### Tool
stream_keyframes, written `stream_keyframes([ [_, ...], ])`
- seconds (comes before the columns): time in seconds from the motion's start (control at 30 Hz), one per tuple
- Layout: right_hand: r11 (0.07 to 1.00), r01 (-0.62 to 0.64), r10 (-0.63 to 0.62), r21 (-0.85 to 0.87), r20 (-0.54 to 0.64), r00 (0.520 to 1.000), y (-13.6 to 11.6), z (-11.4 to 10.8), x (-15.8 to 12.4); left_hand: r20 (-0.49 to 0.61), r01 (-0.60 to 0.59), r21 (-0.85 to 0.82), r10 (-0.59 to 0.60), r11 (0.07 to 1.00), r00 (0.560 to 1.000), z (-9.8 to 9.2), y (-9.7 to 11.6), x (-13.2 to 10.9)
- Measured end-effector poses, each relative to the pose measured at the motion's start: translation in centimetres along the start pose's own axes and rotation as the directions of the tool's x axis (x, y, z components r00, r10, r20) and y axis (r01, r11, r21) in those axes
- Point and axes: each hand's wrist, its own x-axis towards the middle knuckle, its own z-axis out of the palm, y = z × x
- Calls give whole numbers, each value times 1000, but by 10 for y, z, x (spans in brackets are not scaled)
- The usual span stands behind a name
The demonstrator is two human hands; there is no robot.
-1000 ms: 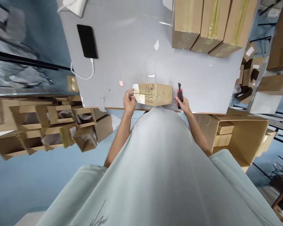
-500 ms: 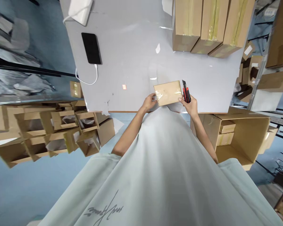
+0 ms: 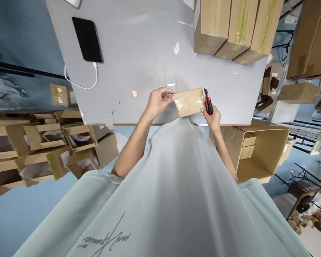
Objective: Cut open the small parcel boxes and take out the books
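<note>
A small cardboard box (image 3: pixel 189 101) with clear tape over both ends is held just above the table's near edge. My left hand (image 3: pixel 158 101) is closed at its left end, thumb and fingertips pinching near the upper left corner. At the right end, my right hand (image 3: pixel 212 117) grips a red and black utility knife (image 3: pixel 208 103), which points away from me. The thumb of that hand also presses on the box's lower right corner. Whether the knife's blade is out cannot be made out.
On the white table (image 3: pixel 139 43) lie a black phone (image 3: pixel 87 40) with a white cable, a small reddish sticker (image 3: pixel 134 93) and a paper scrap (image 3: pixel 176 48). Taped cartons (image 3: pixel 238 28) stand at the back right. Open boxes (image 3: pixel 77 137) are at left, a large open carton (image 3: pixel 267 150) at right.
My left hand has shifted from the box's lower left side up to its upper left corner. The view has moved, so the phone and table appear further left. My right hand still holds the knife.
</note>
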Motion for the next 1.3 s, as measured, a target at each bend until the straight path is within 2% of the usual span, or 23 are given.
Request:
stream_keyframes([
  [0.1,994,-26,13,-107,-124,992,-17,-5,-12,17,6,-25,-5,1000,1000,-3,-4,3],
  [0.17,989,-21,4,-146,-114,993,-34,-7,-24,13,10,-47,-10,999,1000,-4,-6,4],
  [0.27,994,-12,21,-107,88,996,-64,-6,-45,-10,18,-79,-19,997,1000,-3,-7,5],
  [0.33,997,-15,33,-81,227,973,-83,-1,-54,-19,25,-99,-27,995,999,0,-7,7],
  [0.4,996,-9,35,-85,306,951,-99,5,-59,-18,32,-117,-34,993,999,1,-8,9],
  [0.47,993,-7,44,-114,331,943,-110,11,-61,-10,32,-130,-33,991,999,1,-9,11],
  [0.73,977,-37,105,-210,323,941,-133,19,-68,34,3,-148,2,989,999,-2,-10,14],
  [1.07,938,-15,125,-346,296,947,-147,24,-74,-7,-7,-187,5,982,1000,5,-12,8],
  [1.2,873,-41,219,-487,315,923,-165,25,-81,-34,-1,-167,-4,986,999,9,-12,4],
  [1.3,793,-47,318,-607,346,883,-178,26,-91,-65,-25,-139,16,990,998,14,-13,1],
])
